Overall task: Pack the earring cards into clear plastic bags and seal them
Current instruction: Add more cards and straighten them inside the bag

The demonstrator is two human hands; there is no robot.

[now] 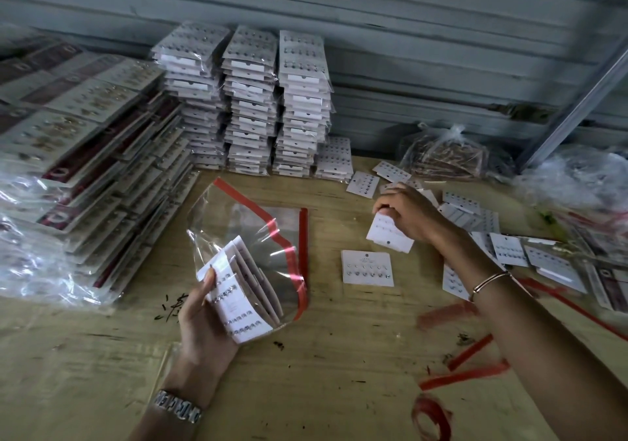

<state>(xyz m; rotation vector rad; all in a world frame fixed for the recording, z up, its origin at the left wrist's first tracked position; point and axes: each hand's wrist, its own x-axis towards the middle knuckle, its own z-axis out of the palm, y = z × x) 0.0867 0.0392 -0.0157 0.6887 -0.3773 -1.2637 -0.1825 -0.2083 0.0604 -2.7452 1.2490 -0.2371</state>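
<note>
Cards are what I am after, and the one that matters is already in my right hand (pixel 406 214): a white earring card (pixel 390 233) pinched by its top edge, fingers closed on it, hanging below the knuckles with its long side running roughly left to right. The clear bag (pixel 253 264) it should go into lies to the left and nearer to me, held up off the wooden table (pixel 339 355) by my left hand (pixel 204 318). That hand is clamped round the bottom of the bag, thumb pressed on the outer face over a fan of cards (pixel 238 301) already inside. The bag's mouth, edged with a red strip (pixel 292 270), gapes upward and toward the right, so I judge the next move to be a short sweep of the right hand leftward, turning the card end-on to slide in beside the others.

My right forearm reaches in from the lower right, wrist bent down, well apart from the bag. The left wrist is cocked back, palm up (a steady cradle, as far as I can tell).

One loose card (pixel 367 268) lies flat between the two hands; more lie scattered beyond the right hand.
</note>
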